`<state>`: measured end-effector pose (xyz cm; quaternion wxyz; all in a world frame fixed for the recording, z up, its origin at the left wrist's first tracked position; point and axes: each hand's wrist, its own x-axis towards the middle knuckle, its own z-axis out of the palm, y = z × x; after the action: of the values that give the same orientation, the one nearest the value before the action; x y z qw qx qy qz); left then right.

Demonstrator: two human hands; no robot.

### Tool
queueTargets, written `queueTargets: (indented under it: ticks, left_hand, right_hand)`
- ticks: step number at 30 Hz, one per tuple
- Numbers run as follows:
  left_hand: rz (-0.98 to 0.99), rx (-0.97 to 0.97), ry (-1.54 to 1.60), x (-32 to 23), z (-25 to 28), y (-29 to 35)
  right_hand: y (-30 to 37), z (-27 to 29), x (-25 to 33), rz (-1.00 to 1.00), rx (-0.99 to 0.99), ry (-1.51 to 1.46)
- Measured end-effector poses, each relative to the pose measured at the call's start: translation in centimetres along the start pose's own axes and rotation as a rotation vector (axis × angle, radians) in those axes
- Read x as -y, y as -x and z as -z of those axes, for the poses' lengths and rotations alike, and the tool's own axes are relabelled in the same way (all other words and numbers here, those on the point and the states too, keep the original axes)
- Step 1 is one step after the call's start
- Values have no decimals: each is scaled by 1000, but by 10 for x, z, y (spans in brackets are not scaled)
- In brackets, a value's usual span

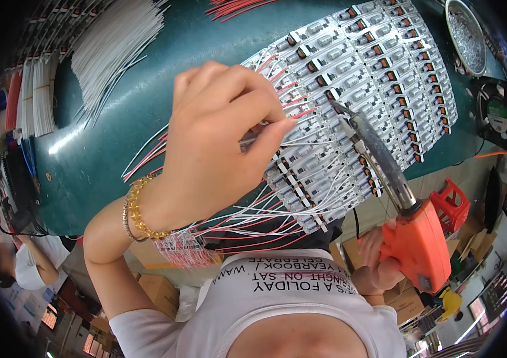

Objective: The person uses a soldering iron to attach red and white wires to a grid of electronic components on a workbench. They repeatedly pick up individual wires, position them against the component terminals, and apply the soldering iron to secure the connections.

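Your left hand (223, 128) pinches one red wire (305, 113), your right hand (381, 262) grips one orange soldering gun (418, 247); one dish (474, 73) holds silvery bits (466, 36)!

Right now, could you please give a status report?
Left hand seemingly pinching thin red wire. Right hand gripping orange plastic soldering gun, tip over silver rectangular circuit boards. Thin white wires across boards.

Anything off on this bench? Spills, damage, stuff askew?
Mostly orderly. Oddest spot: red and white wires run over the near edge of the green table in a crossing tangle, while the circuit boards sit in fairly regular rows. No spill or damage I can make out.
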<state>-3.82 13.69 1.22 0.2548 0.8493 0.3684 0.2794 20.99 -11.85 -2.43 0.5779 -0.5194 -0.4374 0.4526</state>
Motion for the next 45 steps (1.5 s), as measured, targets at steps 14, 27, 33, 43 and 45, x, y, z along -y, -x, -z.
queueTargets:
  ticks: [14,27,33,43,45]
  left_hand:
    - [1,32,-31,-1,-4,1]
    - [-36,-48,-48,-3,-2,2]
    - [-33,19,-9,-14,0,2]
    - [-11,35,-47,-16,-11,3]
    - [-11,27,-49,-15,-11,3]
  right_hand:
    - [1,-19,35,-393,-81,578]
    - [-4,-18,11,-35,-131,56]
    - [15,-4,14,-104,-149,338]
    - [11,-13,24,-210,-181,306]
    - [13,-12,26,-250,-170,420]
